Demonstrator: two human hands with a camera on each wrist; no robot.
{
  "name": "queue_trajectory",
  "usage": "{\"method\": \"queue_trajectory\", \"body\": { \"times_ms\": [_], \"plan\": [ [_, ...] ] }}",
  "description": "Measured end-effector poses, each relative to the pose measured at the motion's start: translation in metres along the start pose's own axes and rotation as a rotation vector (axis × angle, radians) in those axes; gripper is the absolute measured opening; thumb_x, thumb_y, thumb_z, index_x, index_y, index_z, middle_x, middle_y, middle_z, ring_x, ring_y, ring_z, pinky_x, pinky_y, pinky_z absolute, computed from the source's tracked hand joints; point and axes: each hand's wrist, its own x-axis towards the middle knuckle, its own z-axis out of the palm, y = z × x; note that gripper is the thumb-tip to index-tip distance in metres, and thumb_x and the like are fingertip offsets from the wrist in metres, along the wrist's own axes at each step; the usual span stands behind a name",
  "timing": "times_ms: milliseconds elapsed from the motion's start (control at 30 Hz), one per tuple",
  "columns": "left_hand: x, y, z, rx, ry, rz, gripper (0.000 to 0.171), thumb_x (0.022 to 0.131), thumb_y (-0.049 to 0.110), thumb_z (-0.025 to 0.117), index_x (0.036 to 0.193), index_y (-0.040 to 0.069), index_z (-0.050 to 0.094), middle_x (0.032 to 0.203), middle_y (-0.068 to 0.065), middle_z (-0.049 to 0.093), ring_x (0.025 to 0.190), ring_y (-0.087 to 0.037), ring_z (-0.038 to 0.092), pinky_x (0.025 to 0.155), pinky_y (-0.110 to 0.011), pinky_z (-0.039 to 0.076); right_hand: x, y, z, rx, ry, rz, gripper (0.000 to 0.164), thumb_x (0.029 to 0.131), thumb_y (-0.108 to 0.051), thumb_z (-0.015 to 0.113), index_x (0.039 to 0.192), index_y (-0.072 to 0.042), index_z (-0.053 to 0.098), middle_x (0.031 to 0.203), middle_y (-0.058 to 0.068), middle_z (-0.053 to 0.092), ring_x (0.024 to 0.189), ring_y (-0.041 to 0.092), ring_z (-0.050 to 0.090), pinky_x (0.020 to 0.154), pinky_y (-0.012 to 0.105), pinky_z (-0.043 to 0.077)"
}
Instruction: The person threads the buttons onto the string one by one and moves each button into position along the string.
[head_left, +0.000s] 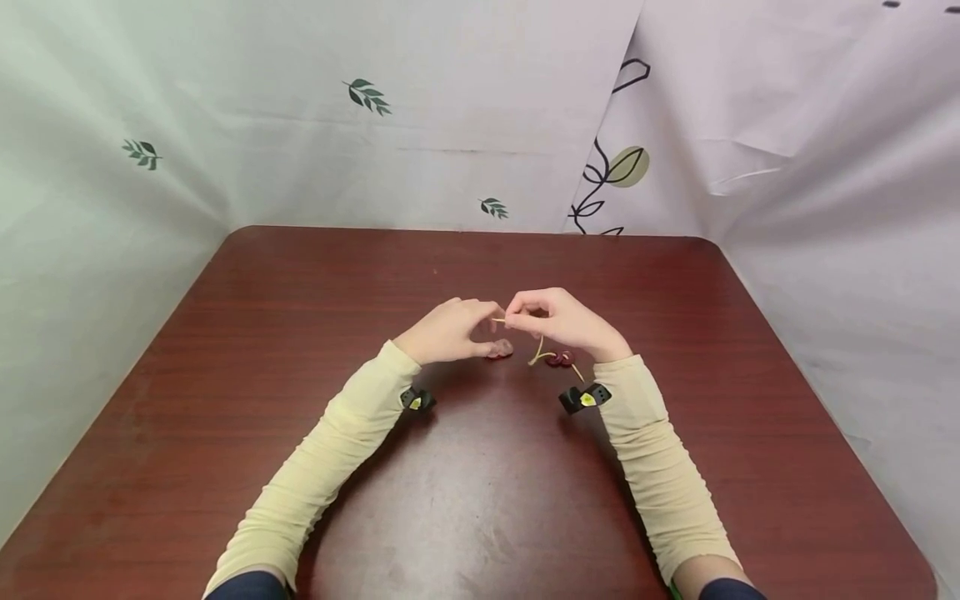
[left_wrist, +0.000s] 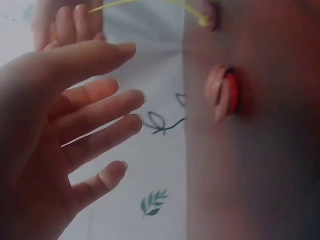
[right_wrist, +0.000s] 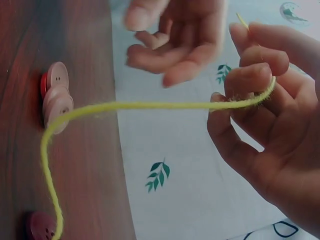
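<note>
My right hand (head_left: pixel 567 322) pinches a yellow string (right_wrist: pixel 165 105) between thumb and index finger, a short end sticking out past the fingertips. From this hand the string hangs down to dark red buttons (head_left: pixel 559 359) on the table and passes through one of them. My left hand (head_left: pixel 452 330) is close by on the left, fingers apart and relaxed, holding nothing. Below its thumb lies a small group of pink buttons (right_wrist: pixel 59 75) with a red one (left_wrist: pixel 232 94) among them. In the right wrist view the left hand is blurred.
The brown wooden table (head_left: pixel 337 275) has rounded far corners. White cloth (head_left: pixel 450 167) printed with leaves hangs behind it and along both sides. A black strap with a camera mount (head_left: pixel 585 398) is on the right wrist, another (head_left: pixel 417 400) on the left.
</note>
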Motion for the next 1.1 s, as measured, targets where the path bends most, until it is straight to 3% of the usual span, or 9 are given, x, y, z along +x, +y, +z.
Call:
{"method": "queue_trajectory", "body": {
  "times_ms": [167,300,367,533,600,867,1100],
  "plan": [
    [0.002,0.002,0.011,0.021,-0.032,-0.011,0.035,0.085,0.029,0.071,0.114,0.010,0.065,0.109,-0.007,0.069,0.103,-0.023,0.063,0.090,-0.044,0.046,-0.002,0.001,-0.003,-0.024,-0.042,-0.004,0.013,0.093,-0.024,0.063,0.091,-0.012,0.068,0.068,-0.002,0.049,0.061,0.011,0.044,0.059,0.025,0.037],
    [0.002,0.003,0.020,0.044,-0.099,0.012,0.037,0.082,0.027,0.072,0.115,0.011,0.065,0.116,-0.007,0.064,0.112,-0.025,0.058,0.093,-0.045,0.044,-0.002,0.002,-0.005,-0.041,-0.064,-0.036,0.014,0.094,-0.020,0.062,0.091,-0.007,0.068,0.072,-0.003,0.056,0.062,0.011,0.047,0.061,0.024,0.038],
    [0.002,0.003,0.025,0.033,-0.131,0.016,0.037,0.083,0.028,0.073,0.116,0.013,0.065,0.121,-0.007,0.061,0.116,-0.026,0.055,0.094,-0.046,0.042,-0.003,0.002,-0.005,-0.043,-0.073,-0.055,0.014,0.094,-0.018,0.061,0.091,-0.005,0.068,0.075,-0.004,0.059,0.066,0.017,0.052,0.064,0.025,0.040],
    [0.000,0.003,0.032,0.020,-0.206,-0.014,0.035,0.087,0.028,0.070,0.120,0.019,0.066,0.138,-0.008,0.053,0.128,-0.028,0.046,0.097,-0.046,0.036,-0.004,0.002,-0.006,-0.054,-0.086,-0.086,0.010,0.094,-0.015,0.060,0.088,-0.012,0.068,0.076,-0.005,0.061,0.070,0.016,0.055,0.069,0.026,0.043],
    [0.000,0.004,0.032,0.018,-0.230,-0.027,0.033,0.088,0.027,0.068,0.121,0.020,0.066,0.142,-0.008,0.051,0.130,-0.029,0.044,0.097,-0.046,0.034,-0.004,0.003,-0.006,-0.060,-0.090,-0.093,0.010,0.094,-0.015,0.060,0.087,-0.016,0.067,0.075,-0.006,0.060,0.068,0.010,0.052,0.067,0.024,0.042],
    [0.000,0.006,0.030,0.042,-0.229,-0.031,0.030,0.091,0.026,0.066,0.120,0.019,0.067,0.138,-0.007,0.056,0.128,-0.025,0.049,0.094,-0.044,0.035,-0.003,0.002,-0.007,-0.083,-0.098,-0.096,0.011,0.094,-0.017,0.061,0.086,-0.018,0.067,0.073,-0.006,0.057,0.062,0.011,0.048,0.063,0.024,0.040],
    [0.001,0.008,0.032,0.106,-0.220,-0.015,0.026,0.089,0.024,0.067,0.115,0.019,0.069,0.119,-0.002,0.064,0.113,-0.021,0.057,0.087,-0.041,0.037,-0.003,0.008,-0.002,-0.119,-0.115,-0.085,0.011,0.094,-0.020,0.060,0.085,-0.021,0.067,0.074,-0.007,0.058,0.055,0.012,0.046,0.058,0.025,0.041]
  ]
}}
